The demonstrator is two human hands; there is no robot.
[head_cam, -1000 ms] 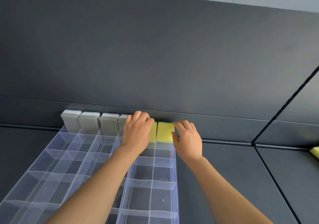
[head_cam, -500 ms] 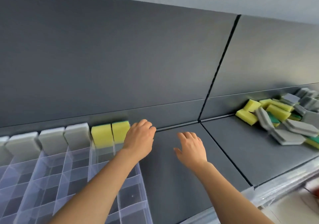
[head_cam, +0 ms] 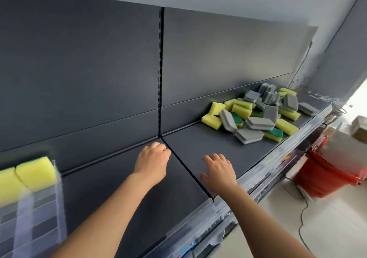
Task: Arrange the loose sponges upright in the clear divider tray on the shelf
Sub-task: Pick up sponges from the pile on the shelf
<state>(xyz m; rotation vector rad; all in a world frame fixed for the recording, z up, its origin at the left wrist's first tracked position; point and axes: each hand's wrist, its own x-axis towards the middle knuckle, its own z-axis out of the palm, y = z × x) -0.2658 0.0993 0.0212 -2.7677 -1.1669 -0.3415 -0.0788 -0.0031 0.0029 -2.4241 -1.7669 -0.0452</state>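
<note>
Both hands have come away from the tray and swung right since half a second ago – the tray (head_cam: 57, 198) now sits blurred, well left of the left hand (head_cam: 153, 164). That hand hangs over the shelf (head_cam: 111, 194) with fingers loosely curled under, gripping nothing. Just right of it, past the seam between two shelf boards, the right hand (head_cam: 218, 172) hovers palm down, fingers spread and relaxed, also empty; whether its fingertips touch the shelf I cannot tell. Two yellow sponges (head_cam: 35, 172) stand upright side by side, touching, at the tray's back end. Well beyond the right hand, up and to its right, the loose pile (head_cam: 258, 116) of grey, yellow and yellow-green sponges lies jumbled against the back panel (head_cam: 218, 59). Below and right of that hand a red basket (head_cam: 327, 174) stands on the floor
</note>
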